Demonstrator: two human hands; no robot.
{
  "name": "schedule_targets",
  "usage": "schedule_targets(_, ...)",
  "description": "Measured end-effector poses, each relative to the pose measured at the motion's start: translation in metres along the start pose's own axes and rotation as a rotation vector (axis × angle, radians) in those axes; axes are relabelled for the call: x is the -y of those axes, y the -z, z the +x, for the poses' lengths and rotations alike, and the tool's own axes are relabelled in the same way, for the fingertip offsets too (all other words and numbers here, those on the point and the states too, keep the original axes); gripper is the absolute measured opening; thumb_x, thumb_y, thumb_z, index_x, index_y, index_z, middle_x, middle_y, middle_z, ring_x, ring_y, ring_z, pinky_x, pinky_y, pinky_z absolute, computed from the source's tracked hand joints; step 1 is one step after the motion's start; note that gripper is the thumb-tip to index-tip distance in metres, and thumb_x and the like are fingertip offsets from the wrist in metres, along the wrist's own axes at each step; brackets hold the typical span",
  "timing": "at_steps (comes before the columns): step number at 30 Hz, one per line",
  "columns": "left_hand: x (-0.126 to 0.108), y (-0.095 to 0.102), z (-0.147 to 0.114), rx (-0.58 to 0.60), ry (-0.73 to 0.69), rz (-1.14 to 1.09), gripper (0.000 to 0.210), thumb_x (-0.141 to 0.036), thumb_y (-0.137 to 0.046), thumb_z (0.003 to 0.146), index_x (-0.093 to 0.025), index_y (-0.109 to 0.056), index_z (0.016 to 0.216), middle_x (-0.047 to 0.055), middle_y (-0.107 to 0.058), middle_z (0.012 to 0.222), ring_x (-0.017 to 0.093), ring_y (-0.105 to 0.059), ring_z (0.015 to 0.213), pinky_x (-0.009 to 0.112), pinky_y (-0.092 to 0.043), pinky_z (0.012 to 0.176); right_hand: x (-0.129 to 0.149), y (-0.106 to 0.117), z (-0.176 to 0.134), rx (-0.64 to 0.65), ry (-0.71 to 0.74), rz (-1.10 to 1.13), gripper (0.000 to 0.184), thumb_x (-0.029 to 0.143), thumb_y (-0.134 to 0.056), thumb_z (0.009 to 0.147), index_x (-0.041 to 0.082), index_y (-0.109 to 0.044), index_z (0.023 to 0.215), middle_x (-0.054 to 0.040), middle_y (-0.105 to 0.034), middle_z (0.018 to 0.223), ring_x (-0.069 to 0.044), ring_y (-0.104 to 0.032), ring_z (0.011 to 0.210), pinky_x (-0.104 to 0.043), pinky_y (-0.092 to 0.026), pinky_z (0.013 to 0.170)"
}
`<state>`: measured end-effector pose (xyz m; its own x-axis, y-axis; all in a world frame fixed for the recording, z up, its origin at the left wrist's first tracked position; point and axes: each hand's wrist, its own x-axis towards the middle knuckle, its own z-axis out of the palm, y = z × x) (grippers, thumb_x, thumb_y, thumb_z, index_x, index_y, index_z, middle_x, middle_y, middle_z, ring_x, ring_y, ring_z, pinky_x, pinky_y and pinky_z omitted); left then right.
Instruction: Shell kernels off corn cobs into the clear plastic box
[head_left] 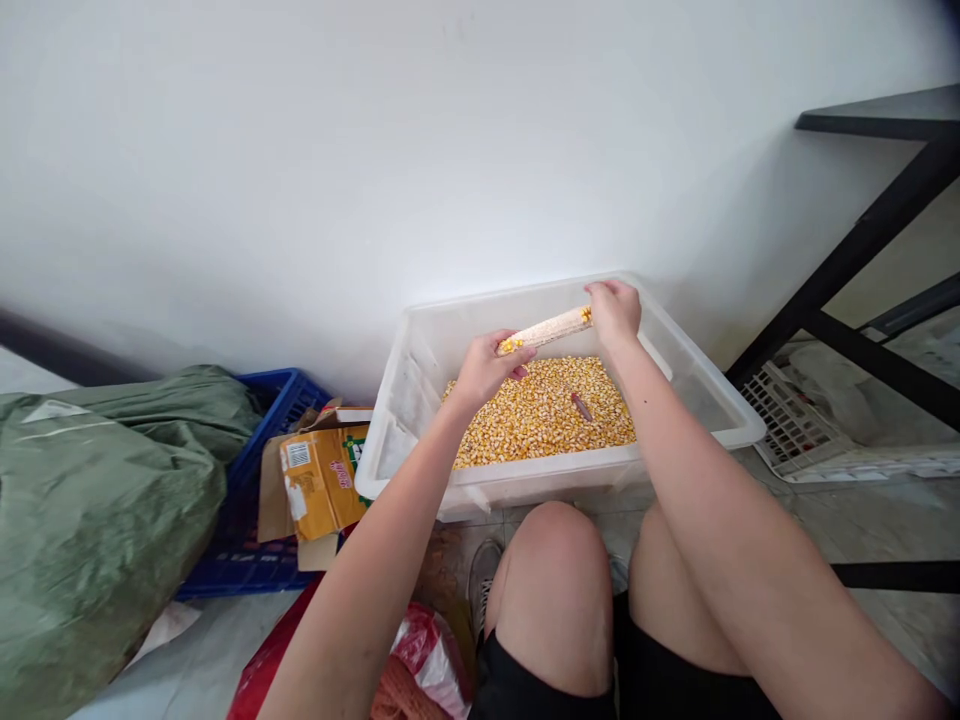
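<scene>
A mostly bare corn cob point(553, 331) is stretched between my two hands, with yellow kernels left only near its ends. My left hand point(484, 368) is closed round the near-left end. At the other end, my right hand point(615, 308) grips the cob, its fingers partly hidden behind the palm. Below the cob, loose corn kernels point(525, 425) cover the floor of a translucent white plastic tub point(555, 472). A small dark reddish-brown object point(580, 406) lies on the kernels; I cannot make out its kind.
Left of the tub stand an opened orange cardboard box point(322, 480), a blue plastic crate point(247, 560) and a large green bag point(97, 520). A black metal frame point(847, 250) and a white basket point(802, 430) are on the right. Behind the tub rises a white wall point(450, 150).
</scene>
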<state>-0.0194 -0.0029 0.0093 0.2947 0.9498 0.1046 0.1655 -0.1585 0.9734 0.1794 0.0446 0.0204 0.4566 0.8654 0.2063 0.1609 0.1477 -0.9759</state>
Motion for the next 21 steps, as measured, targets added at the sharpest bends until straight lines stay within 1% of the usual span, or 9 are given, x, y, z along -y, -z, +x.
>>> schedule_targets(1,0.000,0.001,0.000,0.009,-0.003,0.044,0.036,-0.036,-0.075,0.077,-0.010,-0.066,0.100,0.002,-0.062,0.068,0.010,-0.060,0.057,0.023,-0.051,0.056,0.004,0.002,-0.004,0.029,0.126,-0.128,0.019,0.037,-0.055,0.080,0.020,-0.061,0.078,-0.0042,-0.067,0.082,-0.021,-0.060,0.086,-0.030,-0.046,0.075)
schedule_targets(2,0.000,0.001,-0.001,0.018,-0.005,0.095,0.035,-0.036,-0.074,0.078,-0.010,-0.066,0.101,0.002,-0.061,0.065,0.010,-0.060,0.056,0.022,-0.049,0.054,0.009,0.004,-0.009,0.137,0.215,-0.221,0.025,0.042,-0.055,0.082,0.019,-0.064,0.080,-0.0044,-0.067,0.083,-0.021,-0.059,0.086,-0.030,-0.044,0.077)
schedule_targets(3,-0.001,0.002,-0.001,0.030,-0.009,0.143,0.034,-0.035,-0.073,0.079,-0.010,-0.066,0.102,0.001,-0.060,0.064,0.010,-0.058,0.055,0.021,-0.046,0.052,0.015,0.005,-0.015,0.296,0.263,-0.299,0.032,0.049,-0.055,0.084,0.019,-0.066,0.081,-0.0044,-0.067,0.082,-0.020,-0.059,0.083,-0.030,-0.043,0.075)
schedule_targets(5,-0.002,0.001,-0.002,0.078,-0.020,0.196,0.026,-0.031,-0.070,0.080,-0.011,-0.066,0.096,-0.001,-0.058,0.064,0.008,-0.055,0.052,0.020,-0.041,0.049,0.022,0.005,-0.026,0.665,0.275,-0.470,0.047,0.064,-0.056,0.082,0.018,-0.068,0.080,-0.0047,-0.066,0.077,-0.019,-0.057,0.074,-0.030,-0.040,0.069)
schedule_targets(6,-0.002,0.001,-0.003,0.113,-0.025,0.198,0.021,-0.029,-0.069,0.081,-0.012,-0.065,0.092,-0.002,-0.056,0.064,0.007,-0.053,0.051,0.020,-0.040,0.048,0.024,0.004,-0.031,0.800,0.252,-0.547,0.052,0.069,-0.057,0.080,0.018,-0.068,0.078,-0.0049,-0.064,0.073,-0.019,-0.056,0.070,-0.031,-0.038,0.065)
schedule_targets(8,-0.002,0.001,-0.004,0.189,-0.026,0.184,0.015,-0.027,-0.067,0.081,-0.012,-0.063,0.085,-0.003,-0.053,0.064,0.006,-0.050,0.051,0.020,-0.038,0.048,0.022,0.003,-0.036,0.948,0.195,-0.638,0.057,0.075,-0.059,0.076,0.019,-0.066,0.072,-0.0040,-0.060,0.067,-0.017,-0.051,0.063,-0.031,-0.033,0.059)
schedule_targets(13,-0.002,0.005,-0.005,0.226,0.023,0.204,0.020,-0.031,-0.069,0.079,-0.012,-0.063,0.084,-0.002,-0.053,0.067,0.006,-0.046,0.052,0.021,-0.036,0.048,0.005,0.002,-0.034,1.049,0.138,-0.518,0.058,0.074,-0.059,0.077,0.018,-0.060,0.063,0.0019,-0.043,0.057,-0.011,-0.035,0.056,-0.029,-0.023,0.055)
schedule_targets(17,-0.003,0.011,-0.006,0.273,0.068,0.206,0.024,-0.033,-0.070,0.078,-0.012,-0.065,0.088,-0.003,-0.052,0.065,0.006,-0.044,0.050,0.022,-0.032,0.046,-0.002,0.004,-0.029,1.136,0.087,-0.440,0.058,0.074,-0.061,0.075,0.016,-0.068,0.072,0.0009,-0.049,0.062,-0.012,-0.039,0.059,-0.028,-0.027,0.057)
schedule_targets(21,-0.004,0.012,-0.007,0.290,0.062,0.210,0.024,-0.032,-0.072,0.077,-0.013,-0.065,0.089,-0.004,-0.051,0.062,0.006,-0.043,0.049,0.022,-0.031,0.045,-0.003,0.003,-0.030,1.112,0.011,-0.441,0.061,0.077,-0.057,0.076,0.017,-0.068,0.072,-0.0026,-0.056,0.067,-0.014,-0.045,0.061,-0.029,-0.033,0.059)
